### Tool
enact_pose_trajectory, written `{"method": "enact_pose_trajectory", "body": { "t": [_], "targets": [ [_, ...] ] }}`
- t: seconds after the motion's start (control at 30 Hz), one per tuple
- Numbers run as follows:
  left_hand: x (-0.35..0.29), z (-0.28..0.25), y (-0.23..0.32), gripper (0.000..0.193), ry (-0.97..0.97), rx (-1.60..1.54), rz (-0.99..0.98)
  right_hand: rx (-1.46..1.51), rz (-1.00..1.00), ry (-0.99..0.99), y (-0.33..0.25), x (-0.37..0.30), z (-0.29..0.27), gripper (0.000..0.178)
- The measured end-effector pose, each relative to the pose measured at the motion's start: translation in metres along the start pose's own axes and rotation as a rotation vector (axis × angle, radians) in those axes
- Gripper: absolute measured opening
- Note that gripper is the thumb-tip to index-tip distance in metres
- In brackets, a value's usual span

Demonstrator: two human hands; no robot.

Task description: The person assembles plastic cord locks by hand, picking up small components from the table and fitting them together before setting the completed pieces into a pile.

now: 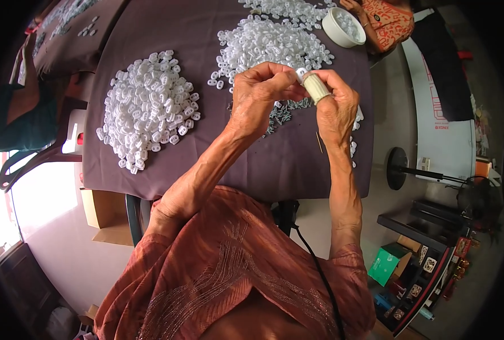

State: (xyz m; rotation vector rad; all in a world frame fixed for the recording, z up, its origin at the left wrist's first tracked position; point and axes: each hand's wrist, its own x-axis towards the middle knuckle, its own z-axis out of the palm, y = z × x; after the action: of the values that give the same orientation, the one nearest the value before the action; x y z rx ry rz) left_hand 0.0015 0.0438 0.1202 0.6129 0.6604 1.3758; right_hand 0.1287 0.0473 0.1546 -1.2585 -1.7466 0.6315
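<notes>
Above the far half of the table, both my hands meet at a small white plastic piece [301, 72]. My right hand [338, 107] is closed round a short, cream, ribbed cylinder [316, 88], with the white piece at its upper end. My left hand [255, 96] pinches at the white piece from the left; its fingertips partly hide what they grip. Below the hands lies a pile of small dark grey screws [280, 116], partly covered by my left hand. Behind them spreads a heap of white two-holed plastic pieces [269, 45].
A second heap of white pieces [147, 105] lies left on the brown tablecloth [206, 164]. More pieces [353, 148] show by my right wrist. A white tub [342, 27] stands far right, near another person's arm [371, 28]. A black cable [314, 255] hangs by my lap.
</notes>
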Motion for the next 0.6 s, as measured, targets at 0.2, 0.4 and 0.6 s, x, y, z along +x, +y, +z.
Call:
{"method": "enact_pose_trajectory", "body": {
  "t": [0.2,0.4,0.6],
  "targets": [
    [0.001,0.0,0.002,0.017,-0.07,-0.089,-0.075,0.22,0.152,-0.032,-0.006,0.007,-0.009,0.012],
    [0.001,0.001,0.008,0.016,-0.07,-0.08,-0.093,0.217,0.179,-0.04,-0.007,0.006,-0.01,0.012],
    [0.003,-0.004,0.007,0.014,-0.087,-0.051,-0.096,0.171,0.157,-0.102,-0.003,0.005,-0.012,0.015]
  ]
}}
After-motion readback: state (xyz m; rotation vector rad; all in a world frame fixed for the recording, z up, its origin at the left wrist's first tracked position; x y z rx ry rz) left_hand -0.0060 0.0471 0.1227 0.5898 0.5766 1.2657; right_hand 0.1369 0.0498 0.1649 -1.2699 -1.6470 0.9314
